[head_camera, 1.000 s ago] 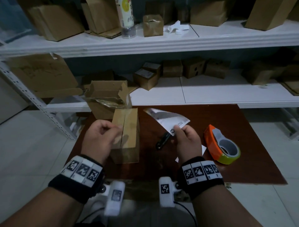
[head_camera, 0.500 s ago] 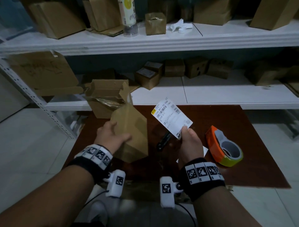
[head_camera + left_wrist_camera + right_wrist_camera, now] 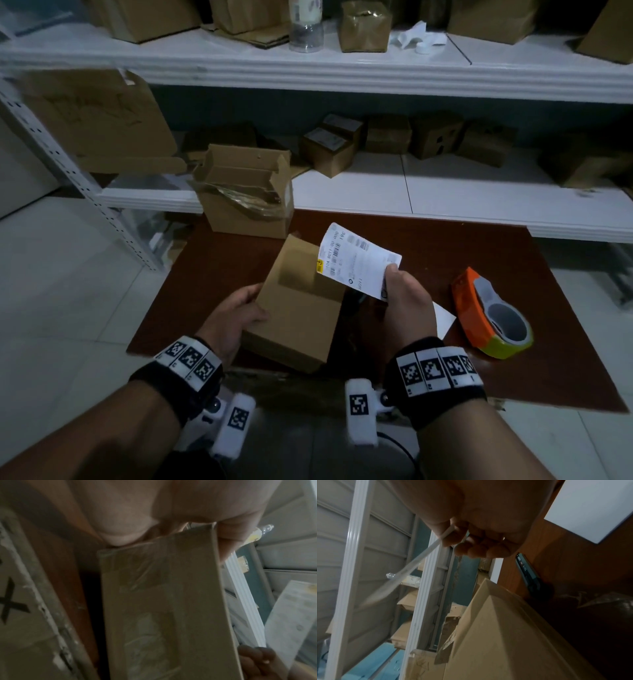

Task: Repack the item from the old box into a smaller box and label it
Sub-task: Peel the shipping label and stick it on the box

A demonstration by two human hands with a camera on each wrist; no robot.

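A small closed cardboard box (image 3: 301, 301) is tilted above the brown table (image 3: 428, 253), its taped face seen in the left wrist view (image 3: 163, 608). My left hand (image 3: 236, 315) grips its near left side. My right hand (image 3: 404, 301) pinches a white shipping label (image 3: 356, 260) by its near edge, holding it just over the box's right corner. The label's thin edge (image 3: 412, 566) runs out from my thumb in the right wrist view, above the box (image 3: 505, 635). The old open box (image 3: 243, 192) stands at the table's far left.
An orange tape dispenser (image 3: 489, 315) lies at the right of the table, a white backing sheet (image 3: 445, 317) beside my right hand. A dark knife (image 3: 527, 572) lies on the table under my right hand. Shelves with several cardboard boxes (image 3: 329, 150) rise behind.
My left hand has tipped the small box onto a broad face and drawn it nearer. My right hand has turned the label print side up and brought it over the box.
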